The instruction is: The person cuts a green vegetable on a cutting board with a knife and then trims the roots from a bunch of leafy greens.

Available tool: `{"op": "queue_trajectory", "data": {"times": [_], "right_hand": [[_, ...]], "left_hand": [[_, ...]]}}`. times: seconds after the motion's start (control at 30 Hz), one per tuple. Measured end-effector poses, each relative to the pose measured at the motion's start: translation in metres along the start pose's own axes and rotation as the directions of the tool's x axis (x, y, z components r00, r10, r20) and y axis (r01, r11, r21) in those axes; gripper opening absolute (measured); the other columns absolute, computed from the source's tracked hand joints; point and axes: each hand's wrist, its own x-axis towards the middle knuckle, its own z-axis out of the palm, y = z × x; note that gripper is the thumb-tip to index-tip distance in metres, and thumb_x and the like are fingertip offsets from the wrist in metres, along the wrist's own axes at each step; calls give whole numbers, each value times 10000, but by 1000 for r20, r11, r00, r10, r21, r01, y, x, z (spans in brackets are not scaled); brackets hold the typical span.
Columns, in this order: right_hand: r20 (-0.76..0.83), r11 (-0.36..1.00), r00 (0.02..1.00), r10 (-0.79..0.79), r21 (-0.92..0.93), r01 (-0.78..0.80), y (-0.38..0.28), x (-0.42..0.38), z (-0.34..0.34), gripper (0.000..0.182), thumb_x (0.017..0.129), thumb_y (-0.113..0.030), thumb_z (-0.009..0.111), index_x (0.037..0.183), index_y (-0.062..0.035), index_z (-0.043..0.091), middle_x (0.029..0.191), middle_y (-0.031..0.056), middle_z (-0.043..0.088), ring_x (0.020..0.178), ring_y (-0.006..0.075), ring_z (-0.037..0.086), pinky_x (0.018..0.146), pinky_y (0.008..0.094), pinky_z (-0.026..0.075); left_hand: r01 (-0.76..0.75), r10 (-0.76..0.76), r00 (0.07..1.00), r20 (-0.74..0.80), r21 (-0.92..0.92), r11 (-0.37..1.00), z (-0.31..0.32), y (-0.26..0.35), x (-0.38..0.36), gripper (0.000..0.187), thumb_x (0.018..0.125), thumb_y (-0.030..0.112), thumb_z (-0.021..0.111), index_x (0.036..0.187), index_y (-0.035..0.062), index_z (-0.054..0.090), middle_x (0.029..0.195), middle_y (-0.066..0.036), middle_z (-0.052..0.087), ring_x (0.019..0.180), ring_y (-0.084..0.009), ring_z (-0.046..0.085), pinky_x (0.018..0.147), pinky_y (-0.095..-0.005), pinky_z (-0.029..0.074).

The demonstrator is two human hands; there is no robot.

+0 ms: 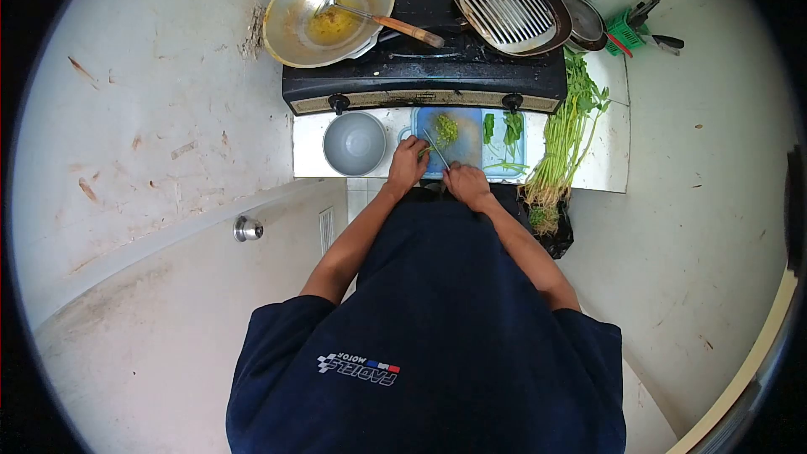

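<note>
Okay, head cam: knife [437, 151] and chopped greens [445, 129] on the blue cutting board [471, 150]

From my remote seat I see the right hand [466, 183] wrapped around the knife's handle, blade angled across the board. Left hand [408, 161] has its fingers curled by some green stems [424, 150], but I can't tell if it's actually gripping them. The chopped greens sit in a little pile just beside the blade, and loose leaves [512, 126] lie on the pale-blue surface [522, 145] to the right. Gray bowl [355, 144] is left of the board, a long rooty bunch [561, 147] is off right, stove [420, 63] behind.
</note>
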Motion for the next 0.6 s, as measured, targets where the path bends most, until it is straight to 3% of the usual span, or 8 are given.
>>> {"op": "queue_trajectory", "data": {"times": [0.27,0.37,0.6], "right_hand": [[-48,1000,999,-23,12,24,-3,12,2,401,1041,-334,501,923,8,675,831,222,737,796,384,740,754,477,583],[2,998,999,50,24,-50,-1,7,1,405,1041,-349,502,948,7,673,820,224,735,787,393,738,747,482,582],[20,998,998,60,-6,-60,1,-1,0,408,1041,-352,502,963,12,667,800,229,731,764,399,736,724,492,583]], "left_hand": [[-7,7,1000,2,-24,1000,2,-5,0,185,826,35,697,1010,13,698,935,-169,608,919,-396,616,837,-477,514],[19,-19,1000,-1,-46,999,0,-2,1,181,824,34,694,1004,12,697,928,-168,608,918,-396,620,834,-475,516],[10,-10,1000,0,-50,999,0,-3,1,172,827,23,674,997,6,696,921,-172,610,903,-399,624,823,-473,520]]}}
